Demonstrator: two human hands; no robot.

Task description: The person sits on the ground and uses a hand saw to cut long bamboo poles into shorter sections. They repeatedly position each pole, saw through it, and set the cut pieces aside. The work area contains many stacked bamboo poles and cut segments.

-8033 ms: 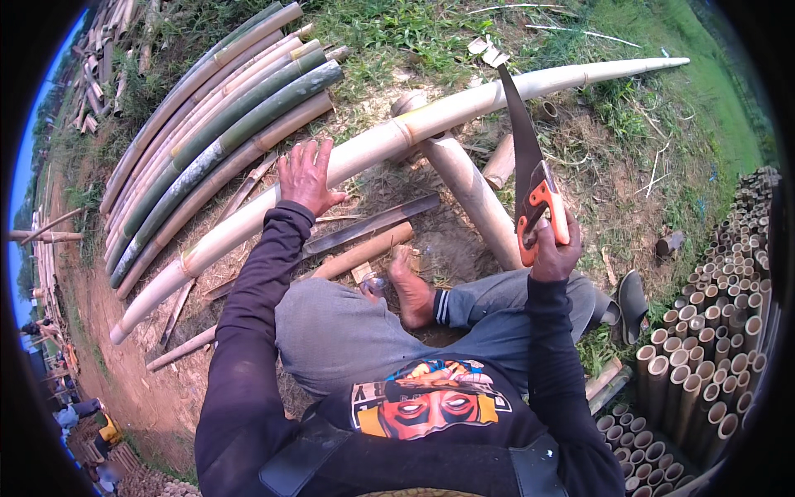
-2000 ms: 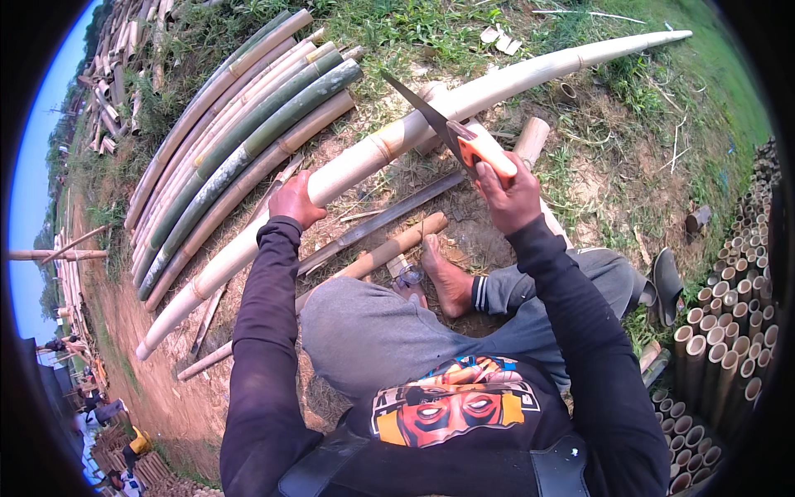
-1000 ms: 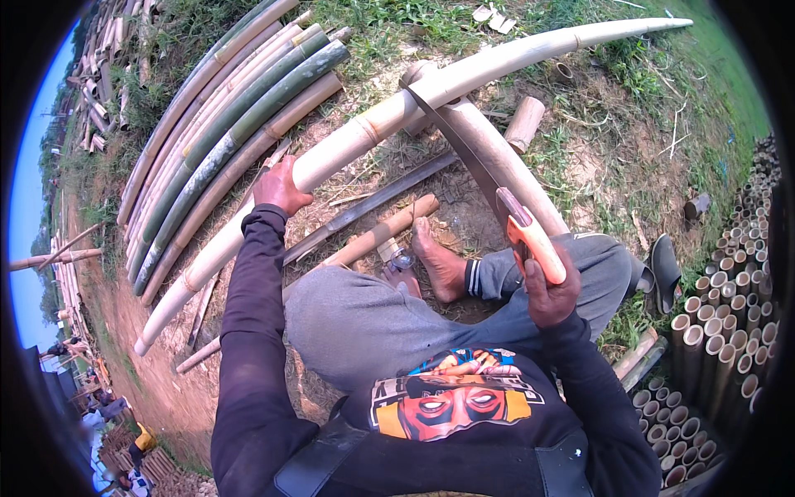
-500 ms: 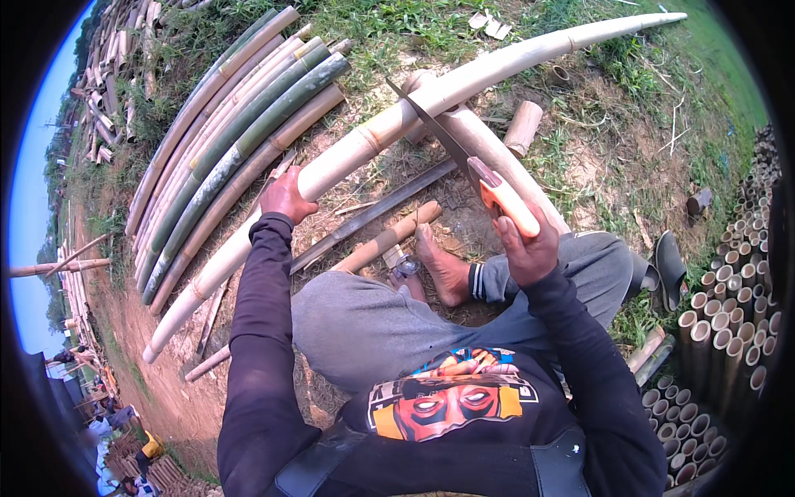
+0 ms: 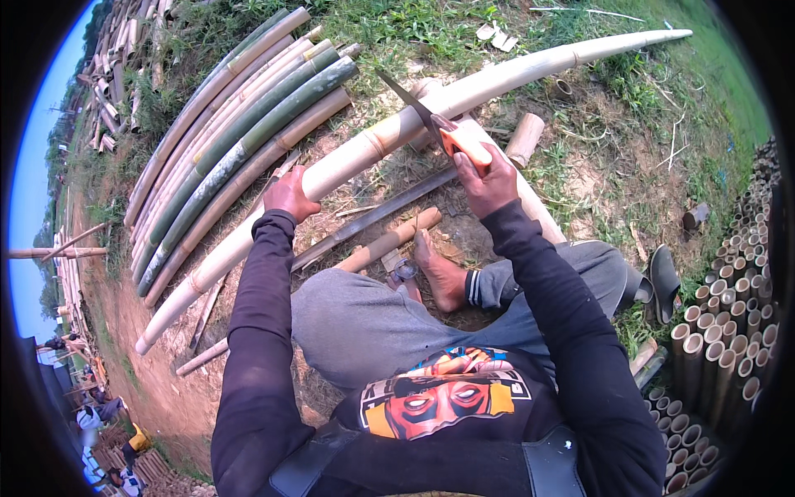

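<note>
A long pale bamboo pole slants across the view from lower left to upper right. My left hand is closed round it, left of the middle. In my right hand I grip the orange handle of a hand saw. Its dark blade lies across the pole just right of a joint, with the tip past the far side. Beneath the pole there, another pale bamboo piece runs back toward my knee. Whether the blade has cut into the wall cannot be made out.
Several green and tan bamboo poles lie side by side at the left. Short bamboo pieces lie by my bare foot. Stacked cut tubes stand at the right, near a sandal. Other people are far off, lower left.
My right hand has pushed the saw forward and to the left, so its handle is now close to the pole. My left hand keeps its grip on the pole.
</note>
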